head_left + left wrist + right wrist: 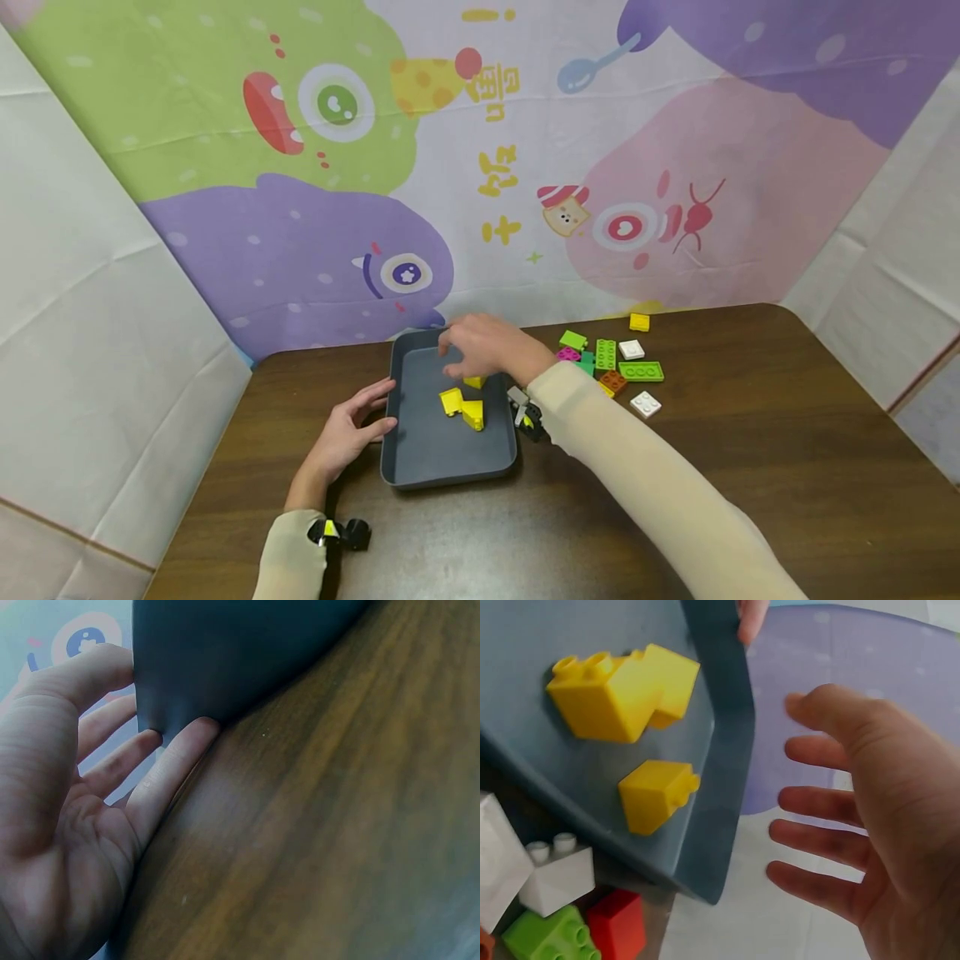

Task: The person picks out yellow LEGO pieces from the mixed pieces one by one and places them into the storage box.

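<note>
A dark grey tray (427, 454) lies on the wooden table in the head view, holding several yellow toy bricks (604, 697). Fingertips of my left hand (345, 433) touch the tray's left wall; in the left wrist view the fingers are extended against its outer side. Over the tray's far part hovers my right hand (487, 343), partly covering one yellow brick (474, 382). Its fingers are spread and loosely bent with nothing between them in the right wrist view, where that brick (656, 796) lies apart from two others that touch.
Loose bricks lie right of the tray, among them a green one (606, 354), a brown one (613, 381), white ones (646, 404) and a yellow one (639, 322). A red brick (616, 924) shows beside the tray. A printed cloth (510, 275) hangs behind the table.
</note>
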The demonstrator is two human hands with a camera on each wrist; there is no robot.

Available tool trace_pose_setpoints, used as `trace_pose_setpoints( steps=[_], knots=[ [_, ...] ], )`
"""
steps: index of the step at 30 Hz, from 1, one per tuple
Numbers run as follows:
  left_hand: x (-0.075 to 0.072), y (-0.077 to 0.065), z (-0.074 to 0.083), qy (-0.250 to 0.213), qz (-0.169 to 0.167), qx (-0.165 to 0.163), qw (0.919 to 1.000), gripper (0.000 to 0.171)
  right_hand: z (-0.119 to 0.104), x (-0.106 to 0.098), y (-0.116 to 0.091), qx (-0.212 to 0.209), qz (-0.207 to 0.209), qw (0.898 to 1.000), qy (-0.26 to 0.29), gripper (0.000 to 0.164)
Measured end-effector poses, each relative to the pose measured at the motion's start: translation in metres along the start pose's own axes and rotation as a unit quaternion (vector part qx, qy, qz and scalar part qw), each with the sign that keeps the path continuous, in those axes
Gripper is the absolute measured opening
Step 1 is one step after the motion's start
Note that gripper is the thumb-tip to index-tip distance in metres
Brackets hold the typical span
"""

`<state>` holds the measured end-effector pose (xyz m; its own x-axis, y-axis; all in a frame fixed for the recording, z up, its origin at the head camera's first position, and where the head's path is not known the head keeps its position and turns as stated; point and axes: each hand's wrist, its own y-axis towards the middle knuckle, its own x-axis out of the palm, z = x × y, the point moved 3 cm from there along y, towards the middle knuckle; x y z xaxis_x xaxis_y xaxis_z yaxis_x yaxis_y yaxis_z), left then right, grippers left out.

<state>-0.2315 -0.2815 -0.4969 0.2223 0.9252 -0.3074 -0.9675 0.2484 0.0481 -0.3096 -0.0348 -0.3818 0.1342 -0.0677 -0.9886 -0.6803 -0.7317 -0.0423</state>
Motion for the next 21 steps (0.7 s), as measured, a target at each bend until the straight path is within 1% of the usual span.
trace_pose_setpoints(
  steps=[8,15,21],
  knots=[
    [0.0,-0.001,0.0,0.0,0.0,0.001,1.0,0.065,0.013,0.004,-0.004,0.019,0.039,0.999,-0.026,0.038],
    [0.0,-0.001,-0.001,0.001,-0.001,0.003,1.0,0.065,0.022,0.002,-0.006,0.034,0.076,0.996,-0.03,0.038],
    [0.0,-0.002,0.0,0.0,0.002,0.005,1.0,0.065,0.03,0.0,-0.01,0.048,0.096,0.993,-0.043,0.037]
  ],
)
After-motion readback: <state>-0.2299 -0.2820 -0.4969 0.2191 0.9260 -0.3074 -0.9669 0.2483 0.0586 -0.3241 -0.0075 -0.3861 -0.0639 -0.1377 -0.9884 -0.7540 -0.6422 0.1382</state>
